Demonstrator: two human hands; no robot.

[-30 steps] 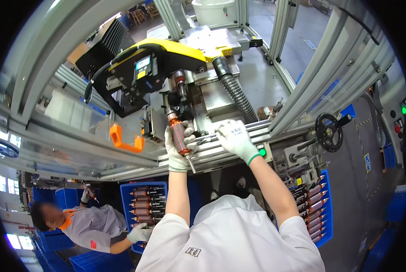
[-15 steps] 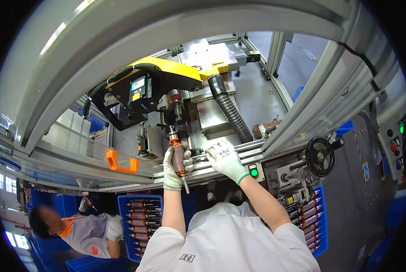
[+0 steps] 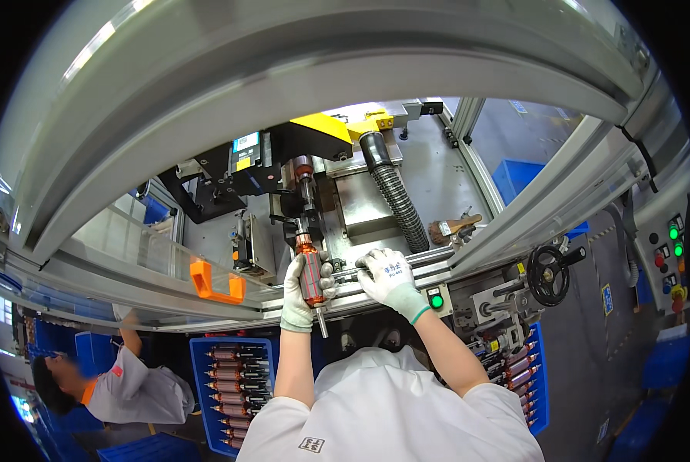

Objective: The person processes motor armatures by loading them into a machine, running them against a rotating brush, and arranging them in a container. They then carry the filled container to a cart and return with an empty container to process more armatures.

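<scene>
My left hand (image 3: pixel 295 296), in a white glove with a green cuff, is closed round a motor armature (image 3: pixel 312 279) with copper windings and a metal shaft. The armature points away from me, its far end close to the black fixture (image 3: pixel 289 206) of the machine; whether they touch I cannot tell. The near shaft end sticks out past my palm. My right hand (image 3: pixel 391 279), gloved alike, rests on the metal front rail (image 3: pixel 345 296) to the right, fingers loosely bent and apart, with nothing visible in them. Another armature (image 3: pixel 303 165) sits deeper in the machine.
A ribbed black hose (image 3: pixel 395 192), a brush (image 3: pixel 454 226) and a yellow-black machine arm (image 3: pixel 314 138) are inside the frame. An orange handle (image 3: pixel 216 282), green button (image 3: pixel 435 301) and black handwheel (image 3: pixel 547 276) flank me. Blue trays (image 3: pixel 199 369) hold armatures. A co-worker (image 3: pixel 129 381) is at left.
The whole view has shifted a little with my head. My left hand still holds the armature, and my right stays at the rail. The co-worker's arm has risen.
</scene>
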